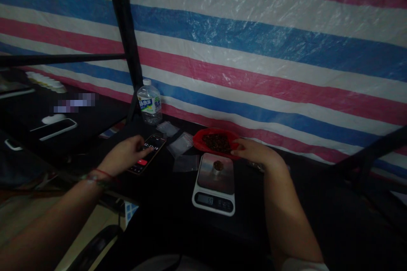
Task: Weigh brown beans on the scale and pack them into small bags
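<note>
Dish (197,139) red, bits (216,141) dark brown, scale (214,185) white and grey, table (171,211) black, sheet (270,61) striped in red, white and blue.

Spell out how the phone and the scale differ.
The phone has a dark face with a red patch on its screen, while the scale has a white frame around a shiny grey plate. The phone lies aslant, its top end toward the right; the scale sits nearly square to the view. The left hand is over the phone, whereas the scale carries a small cup. Both display digits.
</note>
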The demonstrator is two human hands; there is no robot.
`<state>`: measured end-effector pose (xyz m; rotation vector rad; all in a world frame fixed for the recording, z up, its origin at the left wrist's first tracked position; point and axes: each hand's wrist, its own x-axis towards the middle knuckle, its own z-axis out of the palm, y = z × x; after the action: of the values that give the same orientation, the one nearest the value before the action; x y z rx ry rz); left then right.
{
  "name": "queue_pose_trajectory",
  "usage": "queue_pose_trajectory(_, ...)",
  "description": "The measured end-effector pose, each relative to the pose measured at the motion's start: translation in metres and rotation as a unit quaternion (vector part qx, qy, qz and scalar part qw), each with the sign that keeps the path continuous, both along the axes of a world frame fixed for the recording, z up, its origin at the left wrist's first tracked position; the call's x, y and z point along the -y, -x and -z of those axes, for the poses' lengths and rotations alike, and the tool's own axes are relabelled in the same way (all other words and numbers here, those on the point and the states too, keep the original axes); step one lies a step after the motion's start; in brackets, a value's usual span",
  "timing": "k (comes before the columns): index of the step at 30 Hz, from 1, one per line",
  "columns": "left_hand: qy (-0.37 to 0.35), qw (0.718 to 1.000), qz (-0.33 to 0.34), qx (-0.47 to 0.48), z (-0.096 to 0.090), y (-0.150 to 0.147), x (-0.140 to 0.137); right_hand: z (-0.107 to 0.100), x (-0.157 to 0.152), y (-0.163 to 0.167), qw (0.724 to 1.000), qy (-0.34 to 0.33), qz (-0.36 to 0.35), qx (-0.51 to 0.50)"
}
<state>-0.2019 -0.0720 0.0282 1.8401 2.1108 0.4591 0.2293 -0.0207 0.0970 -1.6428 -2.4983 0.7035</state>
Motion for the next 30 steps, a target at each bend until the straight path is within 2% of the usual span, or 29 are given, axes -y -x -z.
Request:
queue_pose_trajectory(2,-0.058,0.988,0.145,-0.016,0.01,-0.036,0.005,0.001,-0.001,0.0,1.0,-0.001,0.006,0.008)
queue_pose_trajectory(4,-0.101,0.965,0.241,-0.007,0.021,-0.07,0.006,0.002,-0.001,0.0,1.0,0.004,0.004,0.007)
queue_pose_trajectory(8,-0.109,0.924,0.366,0.0,0.036,-0.114,-0.013,0.002,0.0,0.003,1.0,0.021,-0.005,0.003)
queue_pose_trajectory(10,-0.085,0.904,0.42,-0.006,0.04,-0.123,-0.028,0.002,0.0,0.005,1.0,0.022,0.001,0.004)
queue_pose_trajectory(12,-0.055,0.893,0.447,-0.009,0.043,-0.127,-0.042,0.001,0.0,0.005,1.0,0.021,0.006,0.004)
queue_pose_trajectory(16,-0.046,0.898,0.437,0.002,0.042,-0.132,-0.052,0.002,-0.001,0.005,1.0,0.022,0.002,-0.006)
queue_pose_trajectory(21,-0.081,0.919,0.385,-0.017,0.03,-0.126,-0.031,0.002,0.0,0.007,1.0,0.02,-0.002,-0.014)
queue_pose_trajectory(24,-0.156,0.938,0.308,-0.031,0.026,-0.097,-0.004,0.0,0.001,0.007,1.0,0.02,-0.01,-0.018)
queue_pose_trajectory(26,-0.209,0.954,0.205,-0.056,0.03,-0.067,0.017,-0.001,0.001,0.007,1.0,0.019,-0.005,-0.014)
queue_pose_trajectory(28,-0.22,0.964,0.123,-0.084,0.038,-0.034,0.035,-0.002,0.001,0.007,1.0,0.016,0.005,-0.005)
queue_pose_trajectory(30,-0.213,0.968,0.078,-0.107,0.049,-0.007,0.048,-0.002,0.001,0.008,1.0,0.016,0.006,0.004)
